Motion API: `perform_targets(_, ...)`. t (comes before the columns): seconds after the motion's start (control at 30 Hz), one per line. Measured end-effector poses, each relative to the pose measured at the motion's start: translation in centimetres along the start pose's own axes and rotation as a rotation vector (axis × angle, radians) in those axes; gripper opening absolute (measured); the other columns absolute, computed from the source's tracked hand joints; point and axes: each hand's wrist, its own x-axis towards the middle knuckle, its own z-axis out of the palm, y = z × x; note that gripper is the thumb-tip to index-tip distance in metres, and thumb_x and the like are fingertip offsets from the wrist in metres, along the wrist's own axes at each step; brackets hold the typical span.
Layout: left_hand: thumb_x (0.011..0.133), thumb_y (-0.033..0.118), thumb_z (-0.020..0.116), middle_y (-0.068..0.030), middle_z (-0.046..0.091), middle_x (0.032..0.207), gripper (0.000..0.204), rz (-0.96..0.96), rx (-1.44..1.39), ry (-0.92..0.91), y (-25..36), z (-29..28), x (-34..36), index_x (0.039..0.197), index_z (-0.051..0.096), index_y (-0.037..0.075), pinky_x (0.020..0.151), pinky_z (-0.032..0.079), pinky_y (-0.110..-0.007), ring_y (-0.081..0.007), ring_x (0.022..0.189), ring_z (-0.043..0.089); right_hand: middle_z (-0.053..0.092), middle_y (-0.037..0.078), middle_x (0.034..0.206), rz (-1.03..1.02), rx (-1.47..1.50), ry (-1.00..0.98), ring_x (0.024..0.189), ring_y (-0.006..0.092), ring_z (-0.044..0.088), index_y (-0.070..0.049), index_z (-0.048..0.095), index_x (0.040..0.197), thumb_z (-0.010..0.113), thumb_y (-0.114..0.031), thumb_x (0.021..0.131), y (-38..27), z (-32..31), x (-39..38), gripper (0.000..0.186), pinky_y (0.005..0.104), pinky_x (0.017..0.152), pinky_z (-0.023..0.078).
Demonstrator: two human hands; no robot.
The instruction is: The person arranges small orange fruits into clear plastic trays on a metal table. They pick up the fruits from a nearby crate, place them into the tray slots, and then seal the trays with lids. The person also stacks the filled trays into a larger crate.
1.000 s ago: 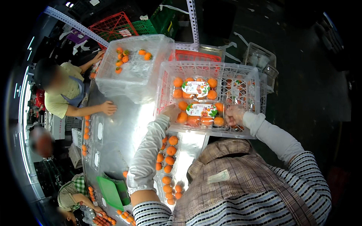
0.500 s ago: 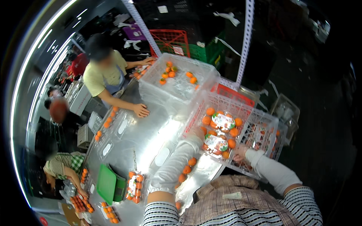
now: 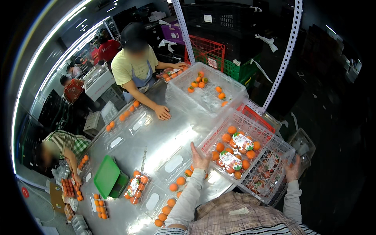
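A clear plastic crate [image 3: 270, 143] stands at the table's right edge, partly over it. Inside, clear packs of orange persimmons [image 3: 256, 145] with printed labels [image 3: 231, 161] fill the left part; more packs lie lower on the right, behind the lattice wall. My left hand [image 3: 200, 158] is at the crate's left side, thumb pointing up, its other fingers mostly hidden. At the crate's right end, my right hand [image 3: 293, 169] holds the rim, fingers curled over the outside. Both forearms wear pale sleeves.
A bigger film-lined crate [image 3: 184, 96] with loose persimmons stands beyond. Rows of persimmons [image 3: 171, 202] in trays, a labelled pack [image 3: 136, 188] and a green bin [image 3: 111, 176] lie on the metal table [image 3: 156, 133]. A co-worker's hand [image 3: 163, 112] rests there; a perforated post [image 3: 288, 51] rises behind.
My hands have left the packs inside the crate and moved out to its left and right sides. The view has shifted, showing more of the table.
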Motion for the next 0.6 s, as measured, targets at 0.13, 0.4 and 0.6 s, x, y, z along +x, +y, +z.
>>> perform_targets(0.13,0.078,0.015,0.078,-0.0298,0.041,0.147,0.100,-0.066,-0.020,-0.025,-1.9,0.4,0.4,0.156,0.017,0.004,0.117,0.034,-0.042,-0.0404,0.138,0.042,0.061,0.003,0.103,0.608,0.487,-0.158,0.078,0.0163,0.059,-0.009,0.057,0.134,0.067,-0.007,0.083,4.6,1.3,-1.6,0.053,0.0327,0.064,0.049)
perform_targets(0.4,0.075,0.014,0.073,-0.0309,0.042,0.142,0.091,0.140,0.137,-0.040,-4.9,4.2,1.3,0.149,0.023,-0.007,0.114,0.036,-0.045,-0.0446,0.133,0.044,0.061,0.004,0.104,0.656,0.609,-0.226,0.079,0.0183,0.059,-0.011,0.056,0.136,0.059,-0.001,0.073,12.9,0.9,1.5,0.064,0.0330,0.062,0.050)
perform_targets(0.6,0.075,0.012,0.073,-0.0326,0.039,0.146,0.098,0.007,0.160,-0.284,0.2,7.6,4.9,0.154,0.016,-0.004,0.116,0.035,-0.046,-0.0459,0.137,0.040,0.061,0.007,0.115,0.727,0.640,-0.090,0.083,0.0208,0.059,-0.017,0.035,0.156,0.055,-0.007,0.077,9.6,-0.4,3.4,0.083,0.0366,0.061,0.048)
